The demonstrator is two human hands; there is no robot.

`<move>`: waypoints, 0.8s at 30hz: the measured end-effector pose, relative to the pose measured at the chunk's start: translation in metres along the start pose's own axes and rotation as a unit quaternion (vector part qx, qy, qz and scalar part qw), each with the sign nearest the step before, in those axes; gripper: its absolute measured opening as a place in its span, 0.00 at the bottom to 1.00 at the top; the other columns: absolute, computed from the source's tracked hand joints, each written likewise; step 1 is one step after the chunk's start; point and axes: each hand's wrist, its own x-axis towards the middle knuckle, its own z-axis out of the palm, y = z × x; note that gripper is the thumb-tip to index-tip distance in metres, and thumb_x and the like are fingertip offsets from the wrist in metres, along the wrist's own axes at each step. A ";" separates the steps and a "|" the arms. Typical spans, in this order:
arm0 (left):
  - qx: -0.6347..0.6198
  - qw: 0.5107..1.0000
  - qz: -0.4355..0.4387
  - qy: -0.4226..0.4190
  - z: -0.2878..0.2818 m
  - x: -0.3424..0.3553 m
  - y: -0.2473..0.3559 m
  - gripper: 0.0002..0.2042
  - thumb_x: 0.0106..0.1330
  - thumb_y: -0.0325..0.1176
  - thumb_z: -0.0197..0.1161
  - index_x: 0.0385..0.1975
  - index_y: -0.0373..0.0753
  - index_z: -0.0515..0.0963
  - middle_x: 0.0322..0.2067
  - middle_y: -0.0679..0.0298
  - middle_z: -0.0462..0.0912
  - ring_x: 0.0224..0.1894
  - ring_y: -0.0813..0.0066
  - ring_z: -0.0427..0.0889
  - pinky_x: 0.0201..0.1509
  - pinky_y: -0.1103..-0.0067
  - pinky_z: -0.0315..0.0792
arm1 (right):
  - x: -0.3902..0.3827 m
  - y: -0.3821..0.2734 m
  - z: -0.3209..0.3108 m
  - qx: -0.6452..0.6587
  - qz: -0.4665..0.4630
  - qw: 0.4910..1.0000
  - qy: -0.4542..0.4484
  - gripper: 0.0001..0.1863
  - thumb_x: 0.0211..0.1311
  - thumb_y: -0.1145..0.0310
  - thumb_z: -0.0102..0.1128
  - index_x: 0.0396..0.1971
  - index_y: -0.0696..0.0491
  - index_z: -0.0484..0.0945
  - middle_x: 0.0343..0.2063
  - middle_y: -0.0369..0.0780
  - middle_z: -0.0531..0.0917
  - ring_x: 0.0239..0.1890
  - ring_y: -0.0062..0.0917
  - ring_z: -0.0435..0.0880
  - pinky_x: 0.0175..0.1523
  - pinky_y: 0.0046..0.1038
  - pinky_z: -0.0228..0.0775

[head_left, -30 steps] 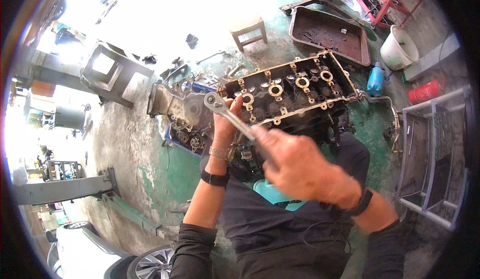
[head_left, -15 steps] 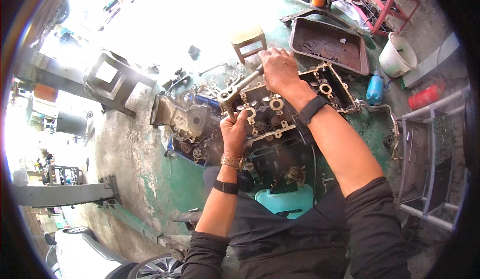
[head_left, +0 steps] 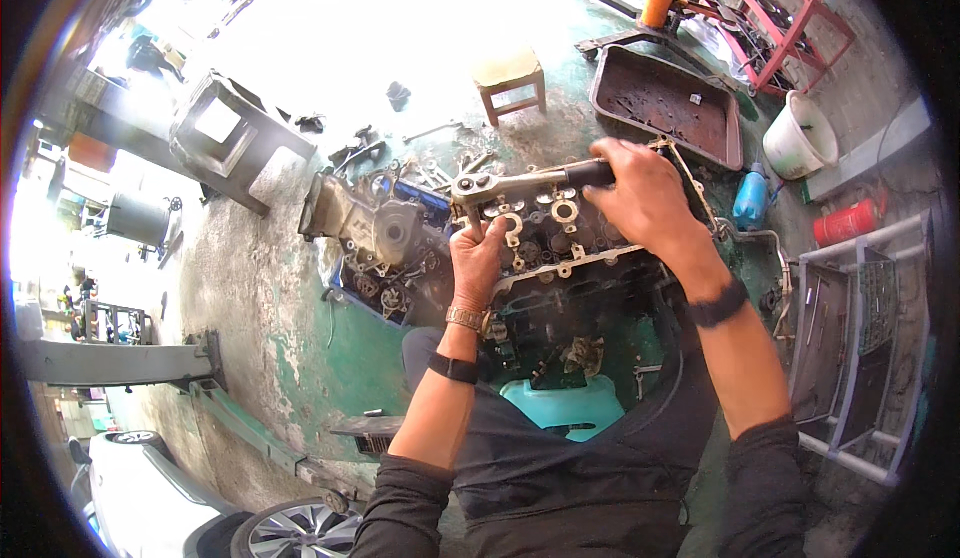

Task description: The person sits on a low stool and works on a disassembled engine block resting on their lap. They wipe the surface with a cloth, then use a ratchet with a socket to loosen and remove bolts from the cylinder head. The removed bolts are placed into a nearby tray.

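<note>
A long ratchet wrench (head_left: 530, 182) with a black grip lies level across the top of an engine cylinder head (head_left: 565, 267). My right hand (head_left: 648, 203) is around the end of that grip, thumb on the near side and fingers on the far side. Below the ratchet's round head, my left hand (head_left: 474, 266) is closed around the upright extension bar (head_left: 472, 216). The bar's lower end is hidden by my left hand. Pale round bores and dark recesses show along the cylinder head between my hands.
A metal engine cover (head_left: 375, 226) and a blue parts tray (head_left: 425, 196) are left of the cylinder head. Beyond it stand a wooden stool (head_left: 509, 83) and a brown drip pan (head_left: 665, 108). A turquoise stool (head_left: 565, 405) sits near my legs. A blue bottle (head_left: 750, 199) is at right.
The ratchet handle has swung from pointing up and away to lying nearly level rightward. My right hand has come nearer and to the right with it. My left hand stays at the extension bar.
</note>
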 end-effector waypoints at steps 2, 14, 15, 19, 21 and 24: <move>0.017 1.000 0.018 -0.006 -0.001 -0.001 0.002 0.14 0.69 0.33 0.65 0.18 0.41 0.77 0.18 0.82 0.69 0.19 0.94 0.60 0.21 0.86 0.53 | -0.030 -0.010 -0.020 0.058 0.037 0.997 -0.033 0.25 0.48 0.66 0.73 0.47 0.56 0.77 0.39 0.50 0.84 0.44 0.45 0.83 0.51 0.41 0.73; 0.042 0.999 -0.021 0.007 -0.003 -0.004 0.012 0.16 0.69 0.37 0.64 0.18 0.46 0.69 0.15 0.80 0.64 0.16 0.92 0.60 0.17 0.86 0.54 | -0.119 -0.117 0.011 0.270 -0.044 0.955 -0.117 0.38 0.59 0.64 0.62 0.65 0.68 0.59 0.42 0.58 0.79 0.34 0.51 0.83 0.39 0.44 0.77; 0.051 0.999 -0.018 0.007 -0.003 -0.004 0.011 0.16 0.69 0.37 0.64 0.18 0.46 0.69 0.15 0.80 0.65 0.16 0.92 0.60 0.17 0.86 0.54 | -0.119 -0.114 0.011 0.253 -0.071 0.959 -0.104 0.38 0.59 0.64 0.61 0.65 0.68 0.59 0.42 0.58 0.79 0.34 0.51 0.83 0.39 0.44 0.77; -0.008 0.999 0.013 -0.029 -0.007 -0.009 0.009 0.14 0.70 0.34 0.63 0.21 0.42 0.73 0.16 0.78 0.70 0.17 0.91 0.65 0.19 0.86 0.58 | -0.108 -0.070 -0.004 0.143 -0.097 0.973 -0.156 0.34 0.60 0.66 0.58 0.65 0.63 0.62 0.44 0.56 0.80 0.37 0.48 0.84 0.43 0.43 0.78; 0.011 0.997 0.063 -0.040 -0.003 -0.007 0.004 0.11 0.70 0.35 0.62 0.23 0.41 0.77 0.20 0.76 0.75 0.19 0.90 0.66 0.20 0.84 0.59 | -0.087 -0.039 -0.010 0.053 -0.072 0.983 -0.161 0.29 0.59 0.71 0.57 0.62 0.56 0.68 0.45 0.52 0.80 0.42 0.47 0.83 0.48 0.43 0.76; 0.069 0.996 0.017 -0.060 -0.008 -0.003 0.002 0.13 0.72 0.36 0.59 0.24 0.37 0.79 0.21 0.75 0.77 0.19 0.89 0.69 0.22 0.83 0.63 | -0.044 -0.002 -0.009 0.026 -0.057 0.992 -0.111 0.23 0.53 0.77 0.54 0.52 0.50 0.76 0.45 0.47 0.81 0.46 0.43 0.81 0.51 0.41 0.75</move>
